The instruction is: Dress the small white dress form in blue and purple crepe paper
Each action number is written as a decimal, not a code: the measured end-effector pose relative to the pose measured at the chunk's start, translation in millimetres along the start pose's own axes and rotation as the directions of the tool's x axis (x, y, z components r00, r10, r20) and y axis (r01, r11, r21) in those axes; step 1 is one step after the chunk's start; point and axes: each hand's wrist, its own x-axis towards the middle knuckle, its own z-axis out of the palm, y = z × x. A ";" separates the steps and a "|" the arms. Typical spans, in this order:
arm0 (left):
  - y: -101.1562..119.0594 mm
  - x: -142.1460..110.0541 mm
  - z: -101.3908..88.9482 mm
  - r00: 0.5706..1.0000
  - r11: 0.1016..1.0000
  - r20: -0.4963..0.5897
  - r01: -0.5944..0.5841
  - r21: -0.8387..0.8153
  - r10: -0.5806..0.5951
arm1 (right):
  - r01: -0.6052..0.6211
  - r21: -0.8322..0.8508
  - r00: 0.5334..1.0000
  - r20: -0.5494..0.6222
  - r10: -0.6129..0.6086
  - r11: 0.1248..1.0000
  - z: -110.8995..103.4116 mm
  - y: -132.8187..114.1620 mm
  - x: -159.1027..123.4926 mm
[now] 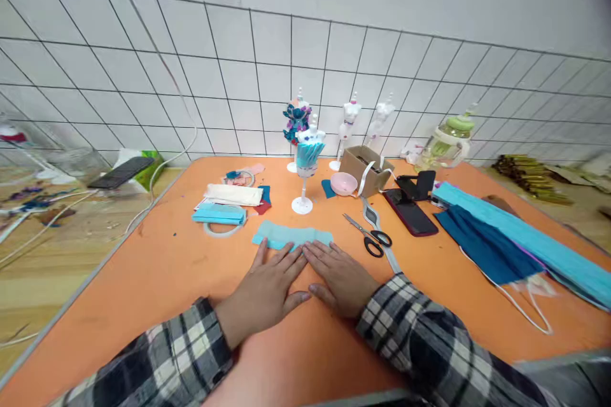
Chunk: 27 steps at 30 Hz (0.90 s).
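A light-blue strip of thin fabric (292, 234) lies flat on the orange tabletop, straight in front of me. My left hand (267, 289) rests on its near edge, palm down with fingers spread. My right hand (341, 276) presses on the same edge further right, fingers stretched out. The two hands' fingertips almost meet at the strip's middle. Beyond it stands a small white dress-form stand (302, 203) with a pleated light-blue wrap (309, 156). Black-handled scissors (370, 235) lie right of the strip, on a grey measuring tape (371, 213).
At left are folded blue fabric (219, 213), cream fabric (233, 194) and a tape roll (223, 230). Behind stand more dress forms (350, 117), a pink bowl (344, 184) and a cardboard box (356, 165). Rightward lie a phone (410, 213), dark-blue fabric (487, 245) and a long blue bundle (529, 241).
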 end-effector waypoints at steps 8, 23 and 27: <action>-14.2 -6.9 -0.3 0.999 0.999 -0.013 -0.034 -0.002 0.034 | -0.013 -0.004 1.000 -0.016 0.013 1.000 3.9 5.4 -3.9; -56.7 -7.6 -16.2 0.992 0.994 0.091 0.098 -0.056 -0.092 | -0.016 0.019 1.000 -0.022 0.016 1.000 2.7 6.8 -5.4; -58.5 -7.3 -14.8 0.984 0.988 0.121 0.142 -0.055 -0.134 | -0.022 0.020 1.000 -0.020 0.022 1.000 2.8 6.6 -5.5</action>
